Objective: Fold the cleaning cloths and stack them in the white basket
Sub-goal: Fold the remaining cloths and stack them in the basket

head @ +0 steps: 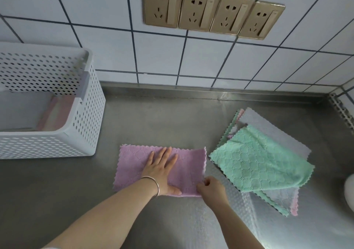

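Observation:
A purple cleaning cloth (pixel 132 164) lies folded into a rectangle on the steel counter in front of me. My left hand (pixel 162 170), with a silver bangle on the wrist, presses flat on its middle with fingers spread. My right hand (pixel 210 190) pinches the cloth's near right corner. To the right lies a loose pile of cloths (pixel 268 133), a green cloth (pixel 256 162) on top of grey and pink ones. The white perforated basket (pixel 86 114) stands at the left, with a pink folded cloth (pixel 57 112) inside on its floor.
The steel counter (pixel 153 120) meets a white tiled wall with a row of gold sockets (pixel 212 11). A white rounded object (pixel 349 191) shows at the right edge. A perforated metal strip (pixel 341 110) runs along the counter's far right corner.

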The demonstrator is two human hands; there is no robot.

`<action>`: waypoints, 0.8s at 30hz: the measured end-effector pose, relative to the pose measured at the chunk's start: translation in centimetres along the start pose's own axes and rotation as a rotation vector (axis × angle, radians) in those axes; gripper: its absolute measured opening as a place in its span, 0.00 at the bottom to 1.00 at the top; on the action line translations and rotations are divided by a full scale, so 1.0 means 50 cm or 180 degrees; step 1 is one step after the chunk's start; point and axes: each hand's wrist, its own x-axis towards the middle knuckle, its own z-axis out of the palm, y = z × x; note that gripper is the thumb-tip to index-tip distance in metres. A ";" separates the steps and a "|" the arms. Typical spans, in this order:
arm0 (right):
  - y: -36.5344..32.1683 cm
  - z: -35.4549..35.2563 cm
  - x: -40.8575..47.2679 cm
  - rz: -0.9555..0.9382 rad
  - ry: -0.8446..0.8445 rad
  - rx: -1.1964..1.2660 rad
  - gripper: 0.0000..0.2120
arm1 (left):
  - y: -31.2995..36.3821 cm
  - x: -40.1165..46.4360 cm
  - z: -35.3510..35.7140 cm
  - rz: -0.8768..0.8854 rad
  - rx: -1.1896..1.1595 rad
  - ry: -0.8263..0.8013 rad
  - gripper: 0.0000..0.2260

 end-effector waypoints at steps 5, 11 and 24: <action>-0.056 0.018 -0.045 -0.0601 0.0454 0.0062 0.07 | 0.021 -0.020 -0.067 -0.0283 -0.1850 0.0578 0.30; -0.119 0.105 -0.089 -0.1749 0.0922 -0.0507 0.09 | 0.012 -0.046 -0.128 -0.1185 -0.3549 0.0534 0.15; -0.105 0.192 -0.069 -0.2787 0.0806 -0.1450 0.38 | -0.142 -0.093 -0.090 -0.1824 -0.3609 0.0588 0.12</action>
